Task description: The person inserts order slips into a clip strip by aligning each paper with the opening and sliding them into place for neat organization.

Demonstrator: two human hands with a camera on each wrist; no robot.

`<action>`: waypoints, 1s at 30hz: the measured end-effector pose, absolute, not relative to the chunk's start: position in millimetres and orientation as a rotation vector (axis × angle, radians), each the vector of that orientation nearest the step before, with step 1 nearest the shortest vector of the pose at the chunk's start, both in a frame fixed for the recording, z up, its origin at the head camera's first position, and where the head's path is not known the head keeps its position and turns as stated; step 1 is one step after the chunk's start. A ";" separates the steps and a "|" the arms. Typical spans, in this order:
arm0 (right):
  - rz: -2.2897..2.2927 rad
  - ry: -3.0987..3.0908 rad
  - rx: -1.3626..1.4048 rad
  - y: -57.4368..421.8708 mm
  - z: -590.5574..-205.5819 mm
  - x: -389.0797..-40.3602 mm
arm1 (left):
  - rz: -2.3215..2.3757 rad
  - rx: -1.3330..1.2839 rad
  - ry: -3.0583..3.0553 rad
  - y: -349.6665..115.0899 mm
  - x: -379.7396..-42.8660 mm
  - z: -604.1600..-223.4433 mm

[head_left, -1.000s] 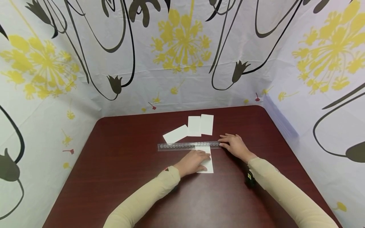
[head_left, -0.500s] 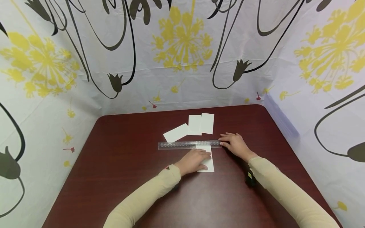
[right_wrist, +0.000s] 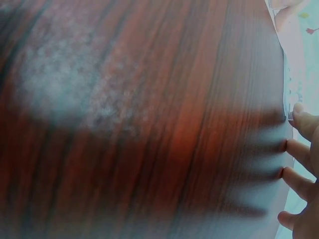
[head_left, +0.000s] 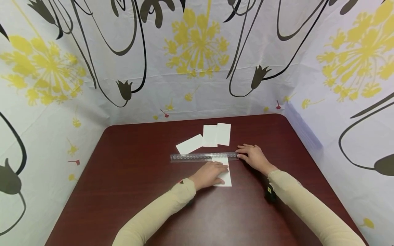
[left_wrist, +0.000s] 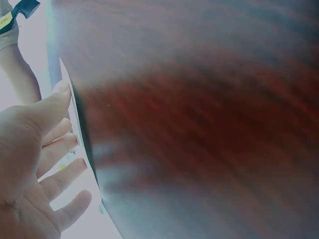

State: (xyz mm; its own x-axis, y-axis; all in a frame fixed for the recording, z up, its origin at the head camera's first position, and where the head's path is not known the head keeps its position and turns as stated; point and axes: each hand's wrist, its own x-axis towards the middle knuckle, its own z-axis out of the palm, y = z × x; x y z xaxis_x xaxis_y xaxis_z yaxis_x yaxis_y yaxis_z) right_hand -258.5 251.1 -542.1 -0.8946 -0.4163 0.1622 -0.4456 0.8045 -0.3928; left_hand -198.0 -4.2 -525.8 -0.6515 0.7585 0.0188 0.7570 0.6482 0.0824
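Observation:
A clear plastic ruler (head_left: 192, 157) lies crosswise on the dark red table (head_left: 138, 177). Against its near side is a white card (head_left: 226, 178), whose far end meets the ruler. My left hand (head_left: 207, 175) rests on this card, fingers extended and covering its left part. In the left wrist view, the fingers of my left hand (left_wrist: 30, 154) are spread along the card's edge. At the ruler's right end is my right hand (head_left: 253, 158), thumb touching it. The right wrist view shows my right hand (right_wrist: 306, 174) with its other fingertips on the tabletop.
Beyond the ruler lie three more white cards: a slanted card (head_left: 189, 144) meeting the ruler's far edge, an upright card (head_left: 210, 136) and another card (head_left: 223, 134) beside it. Patterned cloth walls (head_left: 197, 92) enclose the table's back and sides.
The card under my left hand has slid very slightly to the right along the ruler, the hand moving with it. My right hand and the ruler keep their places.

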 end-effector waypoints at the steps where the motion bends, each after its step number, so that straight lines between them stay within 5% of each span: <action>1: 0.667 -2.917 0.697 251.0 -542.7 -258.5 | 0.130 1.302 2.836 -4.2 -197.8 -526.0; 30: 0.641 -2.915 0.707 251.3 -541.8 -258.7 | 0.124 1.299 2.839 0.3 -197.5 -526.6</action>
State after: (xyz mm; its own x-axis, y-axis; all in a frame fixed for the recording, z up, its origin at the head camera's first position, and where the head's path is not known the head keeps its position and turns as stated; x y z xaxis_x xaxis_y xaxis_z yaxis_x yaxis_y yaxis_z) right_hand -258.7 251.3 -541.8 -0.8911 -0.4223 0.1664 -0.4531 0.8065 -0.3797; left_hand -197.5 0.3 -526.6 -0.6541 0.7562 0.0174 0.7549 0.6511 0.0789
